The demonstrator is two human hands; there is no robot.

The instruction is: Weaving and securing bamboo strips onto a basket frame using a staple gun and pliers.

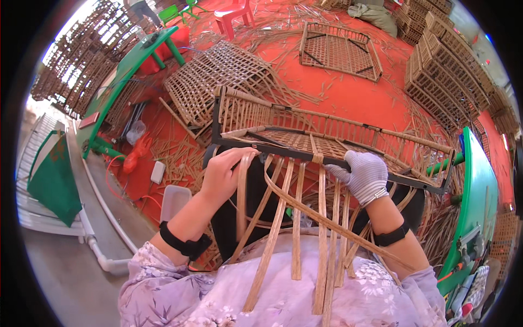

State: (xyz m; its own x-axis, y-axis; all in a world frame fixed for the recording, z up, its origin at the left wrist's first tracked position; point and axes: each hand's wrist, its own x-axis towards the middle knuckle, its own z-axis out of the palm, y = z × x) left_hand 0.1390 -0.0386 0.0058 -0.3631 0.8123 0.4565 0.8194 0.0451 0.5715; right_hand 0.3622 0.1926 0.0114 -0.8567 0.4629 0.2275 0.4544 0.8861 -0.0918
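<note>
Two finger pinches: left hand [222, 170] on strip [242, 201], right hand [364, 175] on basket rim [294, 152].

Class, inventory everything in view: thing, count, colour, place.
woven frame: one, brown, dark-edged, before the hands
strips: several, tan, hanging below frame
lattice: one, brown, beyond frame, left
flat frame: one, brown, floor ahead
basket stacks: several, brown, both sides
benches: two, green, both sides
seat: one, red, top
small seats: two, green, upper left
sack: one, olive, upper right
container: one, whitish, lower left
floor: one, red, littered with offcuts
other person: one, greyish trousers, upper left
floral top: one, lilac, bottom
armbands: two, black, on forearms
left hand: one, bare, at frame's near edge
right hand: one, grey-striped glove, same edge
</note>
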